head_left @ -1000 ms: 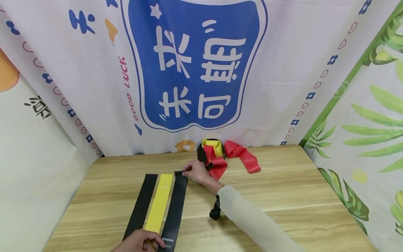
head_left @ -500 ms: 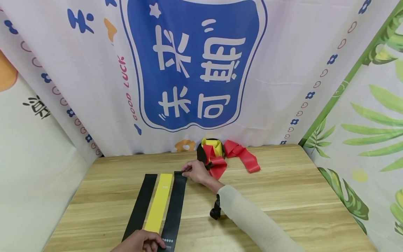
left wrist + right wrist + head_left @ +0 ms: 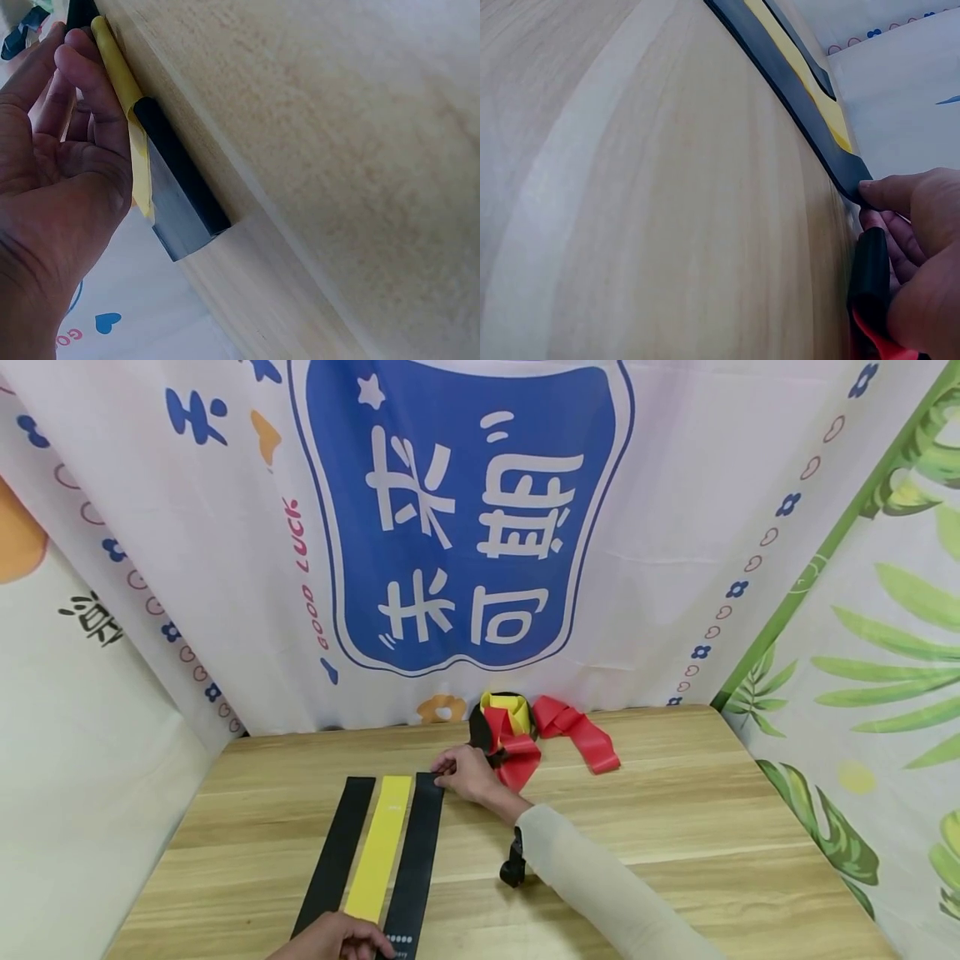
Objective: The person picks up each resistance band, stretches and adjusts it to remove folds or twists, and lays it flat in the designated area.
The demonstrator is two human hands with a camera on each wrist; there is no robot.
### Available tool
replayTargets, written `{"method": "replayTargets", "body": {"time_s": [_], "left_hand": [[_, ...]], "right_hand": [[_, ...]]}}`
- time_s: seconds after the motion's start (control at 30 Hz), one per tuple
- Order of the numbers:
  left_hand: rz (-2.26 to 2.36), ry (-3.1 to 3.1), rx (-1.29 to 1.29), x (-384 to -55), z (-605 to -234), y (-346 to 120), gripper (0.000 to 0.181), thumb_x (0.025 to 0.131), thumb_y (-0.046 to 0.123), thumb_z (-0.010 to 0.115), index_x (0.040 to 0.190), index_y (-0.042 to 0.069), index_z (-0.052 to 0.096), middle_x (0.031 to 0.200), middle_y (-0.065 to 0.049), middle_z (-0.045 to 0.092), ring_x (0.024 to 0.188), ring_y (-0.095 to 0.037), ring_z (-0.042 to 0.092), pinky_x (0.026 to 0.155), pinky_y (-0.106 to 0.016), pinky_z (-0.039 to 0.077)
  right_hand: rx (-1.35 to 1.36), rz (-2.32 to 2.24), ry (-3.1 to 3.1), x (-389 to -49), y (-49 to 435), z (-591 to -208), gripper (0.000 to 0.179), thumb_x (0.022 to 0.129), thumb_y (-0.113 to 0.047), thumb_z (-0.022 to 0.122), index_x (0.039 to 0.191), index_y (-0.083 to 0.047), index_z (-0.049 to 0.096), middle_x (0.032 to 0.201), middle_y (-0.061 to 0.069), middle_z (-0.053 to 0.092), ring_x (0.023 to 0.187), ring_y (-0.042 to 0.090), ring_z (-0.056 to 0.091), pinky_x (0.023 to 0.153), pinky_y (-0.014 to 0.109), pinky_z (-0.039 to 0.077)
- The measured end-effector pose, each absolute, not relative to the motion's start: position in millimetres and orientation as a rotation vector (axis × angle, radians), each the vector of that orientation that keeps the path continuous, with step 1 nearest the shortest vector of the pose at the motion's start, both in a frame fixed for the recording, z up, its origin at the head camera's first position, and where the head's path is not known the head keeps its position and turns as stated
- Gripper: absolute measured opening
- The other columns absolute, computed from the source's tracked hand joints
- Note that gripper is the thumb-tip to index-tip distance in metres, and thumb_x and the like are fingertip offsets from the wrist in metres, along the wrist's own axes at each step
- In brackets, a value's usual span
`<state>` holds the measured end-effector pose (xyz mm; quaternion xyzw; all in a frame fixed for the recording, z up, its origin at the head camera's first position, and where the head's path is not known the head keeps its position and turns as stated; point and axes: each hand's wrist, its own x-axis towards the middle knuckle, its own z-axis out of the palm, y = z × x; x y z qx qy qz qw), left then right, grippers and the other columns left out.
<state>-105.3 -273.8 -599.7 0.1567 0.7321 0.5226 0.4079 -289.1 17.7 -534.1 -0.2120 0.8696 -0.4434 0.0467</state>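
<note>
Since the earlier head frame, the rightmost black strip's (image 3: 417, 860) far end has flattened slightly; its long axis runs toward the table's (image 3: 675, 827) far edge, away leftward and nearward from the right hand (image 3: 468, 774). Left wrist: the left hand (image 3: 71, 161) is at the near end; pinching or pressing, I cannot tell. Right wrist: thumb and finger pinch the far end.

The white characters 未来可期 stand sideways on the blue panel (image 3: 467, 527) of the white curtain (image 3: 675, 527), pink "GOOD LUCK" (image 3: 304, 572) runs beside it, and the rightmost black band (image 3: 416, 860) bears a row of white dots (image 3: 399, 938) above tiny, partly covered lettering.
</note>
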Motion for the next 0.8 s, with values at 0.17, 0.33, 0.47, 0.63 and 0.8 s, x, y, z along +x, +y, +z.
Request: {"method": "replayTargets", "body": {"time_s": [0.17,0.33,0.47,0.63,0.8], "left_hand": [[1.318,1.845,0.422,-102,-590,-272,0.021,0.091,0.019,0.084,0.112,0.016,0.082,0.089,-0.001,0.071,0.076,-0.009,0.062,0.064,-0.017,0.047],[1.291,1.9,0.472,-94,-548,-259,0.019,0.093,0.011,0.08,0.112,0.013,0.082,0.087,0.006,0.069,0.075,-0.004,0.06,0.064,-0.016,0.046],[1.276,1.989,0.495,-90,-515,-247,0.019,0.094,0.003,0.076,0.112,0.008,0.08,0.085,0.004,0.068,0.072,-0.005,0.059,0.062,-0.017,0.044],[1.228,2.142,0.472,-96,-496,-237,0.019,0.097,0.011,0.077,0.116,0.009,0.078,0.089,0.003,0.071,0.076,-0.007,0.061,0.067,-0.021,0.05],[1.173,2.301,0.468,-109,-490,-230,0.018,0.099,0.018,0.076,0.115,0.011,0.077,0.094,0.003,0.071,0.08,-0.01,0.06,0.069,-0.024,0.051]], "right_hand": [[-0.652,-1.345,2.689,-287,17,-533,0.013,0.089,-0.007,0.086,0.101,-0.01,0.083,0.093,-0.002,0.079,0.081,0.005,0.068,0.077,0.022,0.057],[-0.645,-1.417,2.685,-284,19,-530,0.012,0.091,-0.006,0.084,0.103,-0.009,0.083,0.097,0.001,0.08,0.087,0.009,0.073,0.08,0.023,0.059],[-0.643,-1.484,2.667,-281,25,-526,0.014,0.092,-0.007,0.082,0.107,-0.007,0.082,0.102,0.003,0.079,0.089,0.011,0.073,0.081,0.024,0.06],[-0.683,-1.567,2.652,-280,35,-519,0.018,0.092,-0.003,0.08,0.111,-0.002,0.081,0.107,0.008,0.078,0.092,0.016,0.074,0.085,0.028,0.061],[-0.706,-1.628,2.651,-280,47,-514,0.021,0.092,-0.001,0.081,0.113,-0.001,0.079,0.111,0.009,0.077,0.096,0.022,0.075,0.087,0.029,0.062]]}}
